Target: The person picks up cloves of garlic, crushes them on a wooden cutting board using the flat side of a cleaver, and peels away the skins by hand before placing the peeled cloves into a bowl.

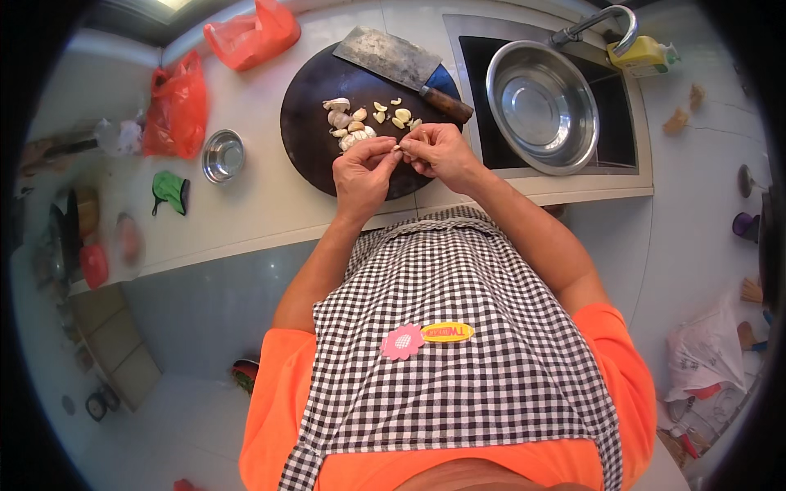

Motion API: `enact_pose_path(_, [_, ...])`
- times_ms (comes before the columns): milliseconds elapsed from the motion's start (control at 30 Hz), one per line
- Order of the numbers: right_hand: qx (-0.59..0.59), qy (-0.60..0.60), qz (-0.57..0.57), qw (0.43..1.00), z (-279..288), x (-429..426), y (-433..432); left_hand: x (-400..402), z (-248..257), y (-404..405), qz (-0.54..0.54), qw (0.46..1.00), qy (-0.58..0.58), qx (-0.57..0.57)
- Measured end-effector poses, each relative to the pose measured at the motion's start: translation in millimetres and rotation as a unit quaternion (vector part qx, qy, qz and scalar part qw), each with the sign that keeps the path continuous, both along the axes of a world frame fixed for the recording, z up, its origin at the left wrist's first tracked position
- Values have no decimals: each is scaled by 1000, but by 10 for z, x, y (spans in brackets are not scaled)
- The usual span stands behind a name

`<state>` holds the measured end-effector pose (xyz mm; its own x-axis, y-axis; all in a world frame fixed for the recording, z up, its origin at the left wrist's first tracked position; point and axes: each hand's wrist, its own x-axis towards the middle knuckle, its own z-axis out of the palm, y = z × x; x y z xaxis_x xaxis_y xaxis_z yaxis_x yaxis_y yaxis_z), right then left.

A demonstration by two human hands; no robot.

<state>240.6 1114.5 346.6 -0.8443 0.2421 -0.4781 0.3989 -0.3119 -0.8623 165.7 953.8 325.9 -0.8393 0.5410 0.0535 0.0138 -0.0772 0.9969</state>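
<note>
Over the near half of a round dark chopping board (313, 153), my left hand (367, 178) and my right hand (443, 153) meet at the fingertips. Between them they pinch a small garlic clove (397, 148), mostly covered by the fingers. Just beyond my left hand lies a pile of unpeeled garlic cloves (338, 118), with part of a bulb (358, 138) at its near side. Several pale peeled cloves (402, 115) lie to the right of that pile. A cleaver (390, 56) with a wooden handle (447, 104) rests across the board's far right edge.
Right of the board, a large steel basin (534, 104) sits over the sink (614, 116), beneath a curved faucet (592, 24). A yellow pump bottle (642, 56) stands behind it. To the left are a small steel bowl (223, 157), a green cloth item (171, 191) and red plastic bags (178, 110).
</note>
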Motion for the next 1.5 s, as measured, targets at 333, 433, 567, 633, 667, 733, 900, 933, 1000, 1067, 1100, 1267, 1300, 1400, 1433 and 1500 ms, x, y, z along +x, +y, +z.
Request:
enact_pose_path(333, [-20, 25, -3, 999, 163, 106, 55, -42, 135, 23, -56, 997, -32, 49])
enact_pose_path(433, [-16, 28, 7, 999, 266, 101, 80, -100, 157, 26, -67, 997, 36, 26])
enact_pose_path(567, [20, 27, 16, 999, 369, 104, 106, -143, 279, 23, -90, 989, 114, -15])
enact_pose_path(633, [24, 26, 20, 999, 359, 115, 115, -159, 321, 25, -100, 986, 126, -45])
enact_pose_path(667, [29, 28, 26, 999, 353, 121, 119, -161, 343, 32, -101, 986, 125, -46])
enact_pose_path(733, [28, 27, 29, 999, 350, 120, 122, -170, 387, 44, -113, 983, 130, -62])
enact_pose_path(900, [15, 33, 38, 999, 314, 119, 144, -160, 417, 37, -136, 981, 119, -64])
enact_pose_path(933, [0, 31, 36, 999, 305, 119, 146, -162, 424, 36, -146, 977, 144, -60])
enact_pose_path(1000, [-17, 30, 36, 999, 294, 120, 146, -167, 466, 43, -148, 976, 141, -77])
enact_pose_path(1067, [-6, 27, 43, 999, 291, 118, 146, -164, 509, 33, -149, 975, 138, -93])
enact_pose_path(1100, [-5, 28, 43, 999, 296, 110, 141, -154, 532, 20, -152, 972, 139, -110])
enact_pose_path(1267, [-31, 8, 17, 999, 400, 93, 90, -120, 459, 11, -153, 983, 59, -89])
enact_pose_path(1300, [-29, 9, 16, 999, 389, 92, 92, -114, 453, 21, -144, 989, -19, -40])
enact_pose_path(1400, [-56, 54, 5, 997, 330, 94, 86, -143, 429, -7, -139, 984, -110, 20])
enact_pose_path(1433, [-65, 53, -5, 997, 321, 99, 86, -167, 415, -33, -143, 981, -124, 28])
enact_pose_path(1500, [-73, 51, -14, 996, 314, 103, 93, -212, 330, -49, -120, 973, -186, 71])
